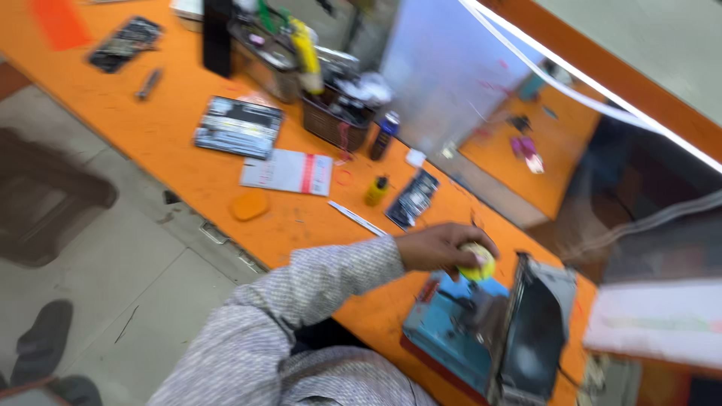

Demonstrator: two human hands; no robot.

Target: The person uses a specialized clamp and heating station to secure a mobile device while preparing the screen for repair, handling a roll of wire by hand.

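Bench (pixel 188 143): I see a long orange worktop running across the view; everything below is placed against the blue mat.
Screen (pixel 451 75): a pale upright panel well beyond the mat, with a glass divider to its right.
Mat (pixel 444 338): blue, at the bench's near edge, with a blurred dark fixture on it that I cannot make out.
Laptop (pixel 538 331): grey, hinged open, standing on edge just right of the mat.
Tablet (pixel 239 126): opened, dark, far left of the mat; a white and red booklet (pixel 287 172) lies nearer.
Phone (pixel 413 198): opened, dark, just beyond the mat.
Arm: a checked sleeve (pixel 316 286) reaches in from the left toward the mat; which arm it is I judge only from the angle.
Right hand (pixel 440 246): above the mat's far edge, fingers curled shut over the ball.
Left hand: out of view.
Ball (pixel 479 263): small, yellow-green, in the hand over the mat's far corner, touching nothing else I can see.
Handling: I judge it light and soft, probably squashy or tacky; best pinched around its middle, gently, since it may deform.
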